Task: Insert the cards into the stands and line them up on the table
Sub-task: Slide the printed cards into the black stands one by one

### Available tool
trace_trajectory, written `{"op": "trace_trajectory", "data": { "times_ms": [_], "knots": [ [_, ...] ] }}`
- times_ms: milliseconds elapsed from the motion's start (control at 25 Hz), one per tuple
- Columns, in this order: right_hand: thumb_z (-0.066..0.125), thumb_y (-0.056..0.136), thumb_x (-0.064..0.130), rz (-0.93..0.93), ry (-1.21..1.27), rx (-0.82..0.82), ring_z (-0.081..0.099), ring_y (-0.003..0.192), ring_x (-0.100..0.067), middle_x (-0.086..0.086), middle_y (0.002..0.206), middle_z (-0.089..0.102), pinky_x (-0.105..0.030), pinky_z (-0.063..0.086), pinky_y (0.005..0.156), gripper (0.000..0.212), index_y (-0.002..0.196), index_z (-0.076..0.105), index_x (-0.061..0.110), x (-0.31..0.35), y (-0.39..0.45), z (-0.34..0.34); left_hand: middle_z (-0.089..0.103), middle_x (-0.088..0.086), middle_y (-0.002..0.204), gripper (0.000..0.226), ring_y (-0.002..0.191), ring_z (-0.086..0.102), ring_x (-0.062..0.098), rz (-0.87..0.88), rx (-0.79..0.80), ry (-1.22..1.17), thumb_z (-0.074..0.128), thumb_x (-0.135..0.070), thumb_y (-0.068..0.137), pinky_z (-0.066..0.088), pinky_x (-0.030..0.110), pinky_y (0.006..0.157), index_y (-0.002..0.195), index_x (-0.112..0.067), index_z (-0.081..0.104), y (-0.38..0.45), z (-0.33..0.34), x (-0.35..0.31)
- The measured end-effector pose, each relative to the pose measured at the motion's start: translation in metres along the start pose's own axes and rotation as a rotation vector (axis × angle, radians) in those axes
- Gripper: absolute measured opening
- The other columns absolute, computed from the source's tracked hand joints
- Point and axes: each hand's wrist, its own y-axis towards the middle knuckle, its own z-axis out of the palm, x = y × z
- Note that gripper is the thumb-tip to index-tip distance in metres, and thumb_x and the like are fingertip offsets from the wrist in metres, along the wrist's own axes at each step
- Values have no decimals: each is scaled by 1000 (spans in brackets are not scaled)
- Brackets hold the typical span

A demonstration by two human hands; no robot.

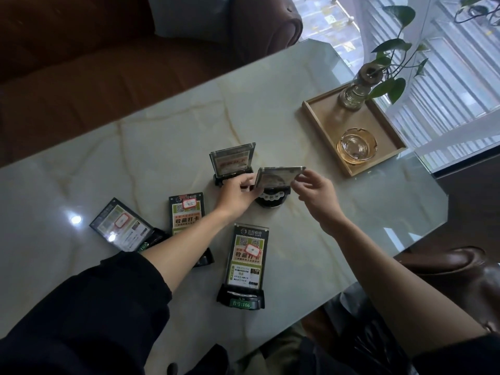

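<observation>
Both my hands hold a clear acrylic card over a black stand base at the table's middle. My left hand pinches its left edge and my right hand its right edge. Whether the card sits in the base's slot, I cannot tell. Just behind stands another card in its stand. Nearer me, three cards in stands are on the marble table: one at the left, one in the middle partly under my left forearm, one in front marked 106.
A wooden tray at the far right holds a glass ashtray and a glass vase with a green plant. A brown sofa runs behind the table, a brown armchair stands right. Windows lie beyond.
</observation>
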Motion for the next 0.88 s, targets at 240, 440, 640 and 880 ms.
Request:
{"op": "trace_trajectory", "data": {
  "times_ms": [240, 440, 640, 880],
  "knots": [
    [78, 83, 33, 489, -78, 216, 61, 96, -17, -11, 125, 60, -45, 56, 83, 66, 141, 48, 23, -46, -64, 36, 55, 3, 139, 71, 119, 55, 19, -325, 56, 206, 78, -38, 80, 47, 33, 93, 140, -18, 46, -45, -6, 45],
    [80, 82, 27, 585, -35, 168, 65, 93, -19, -13, 116, 66, -43, 58, 77, 71, 141, 43, 10, -81, -98, 65, 43, 9, 152, 84, 138, 45, 27, -366, 30, 172, 79, -35, 81, 40, 36, 105, 149, -14, 35, -91, 1, 74],
    [67, 89, 2, 621, 11, 184, 73, 74, -22, -15, 93, 74, -28, 58, 55, 25, 112, 63, -6, -92, -107, 77, 58, 12, 137, 71, 125, 57, 25, -440, 45, 126, 71, -15, 89, 47, 33, 100, 149, -7, 35, -105, 4, 91],
    [68, 91, 7, 421, 44, 193, 72, 70, -19, -13, 87, 73, -32, 60, 63, 11, 96, 69, -2, -74, -111, 70, 73, 7, 108, 25, 100, 68, 21, -381, 115, 98, 69, -19, 90, 56, 43, 94, 114, -11, 68, -99, -8, 88]
  ]
}}
